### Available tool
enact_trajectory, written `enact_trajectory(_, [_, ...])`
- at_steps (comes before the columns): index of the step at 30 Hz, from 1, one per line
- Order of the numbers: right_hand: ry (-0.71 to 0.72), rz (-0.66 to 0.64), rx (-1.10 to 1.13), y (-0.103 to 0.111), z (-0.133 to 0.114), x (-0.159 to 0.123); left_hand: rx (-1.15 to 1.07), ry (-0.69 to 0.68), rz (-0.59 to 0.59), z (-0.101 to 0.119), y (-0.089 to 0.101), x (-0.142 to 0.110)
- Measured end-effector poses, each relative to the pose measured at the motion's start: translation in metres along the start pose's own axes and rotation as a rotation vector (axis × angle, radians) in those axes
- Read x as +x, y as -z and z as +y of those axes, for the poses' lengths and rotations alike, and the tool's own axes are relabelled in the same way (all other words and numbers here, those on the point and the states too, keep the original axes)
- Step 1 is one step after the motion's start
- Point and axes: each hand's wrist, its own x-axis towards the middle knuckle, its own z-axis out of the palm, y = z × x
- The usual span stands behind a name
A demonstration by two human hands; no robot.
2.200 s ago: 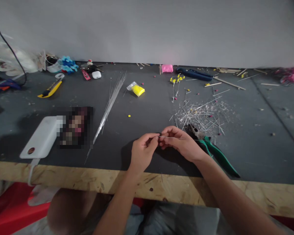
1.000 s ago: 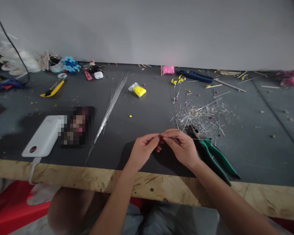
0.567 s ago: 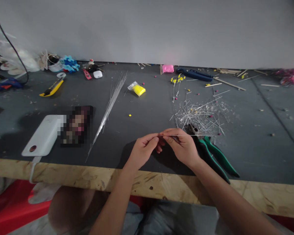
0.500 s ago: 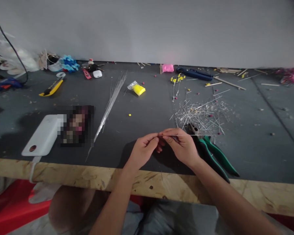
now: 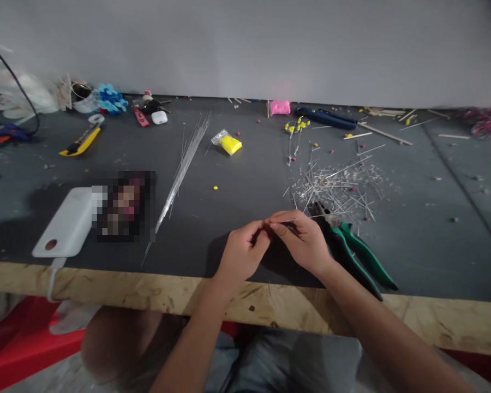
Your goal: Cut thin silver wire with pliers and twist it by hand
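Observation:
My left hand (image 5: 246, 246) and my right hand (image 5: 300, 238) meet fingertip to fingertip above the dark tabletop, both pinched closed. A thin metal wire (image 5: 319, 216) runs between them and sticks out to the right past my right hand. Whatever else sits between the fingertips is hidden. Beside my right hand lie green-handled pliers (image 5: 358, 254), jaws toward the wall. A heap of short cut wires (image 5: 331, 185) is just beyond the pliers. To the left rests a bundle of long straight wires (image 5: 180, 177). A small yellow bead-like lump (image 5: 215, 188) lies between bundle and hands.
Farther back are a yellow packet (image 5: 230, 144), a pink packet (image 5: 280, 107), yellow-tipped wires (image 5: 297, 126) and a dark blue tool (image 5: 326, 119). On the left are a white power bank (image 5: 67, 224), a yellow cutter (image 5: 82, 142) and a blurred-out object (image 5: 125, 204).
The wire now slants slightly, its right end higher than before. My left hand has turned a little against the right fingertips. The whole view has shifted slightly.

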Motion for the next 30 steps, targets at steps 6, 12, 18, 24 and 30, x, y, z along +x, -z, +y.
enact_trajectory(6, [-0.005,-0.005,0.001,-0.001,0.0006,0.0005,0.06,-0.028,0.031,0.0029,-0.0006,-0.0003])
enact_trajectory(12, [0.004,0.003,0.001,-0.002,0.0016,-0.0001,0.086,-0.035,0.047,0.004,-0.0006,0.0001])
enact_trajectory(18, [0.079,0.031,0.029,-0.0034,0.0076,-0.0014,0.091,-0.022,0.054,0.0037,0.0004,0.0004])
enact_trajectory(24, [0.084,0.041,0.068,-0.0039,0.0094,-0.0023,0.068,-0.007,0.02,0.0026,0.0011,0.0015])
enact_trajectory(30, [0.084,0.048,0.054,-0.0049,0.0091,-0.0021,0.07,-0.006,0.017,0.0042,0.0012,0.0015])
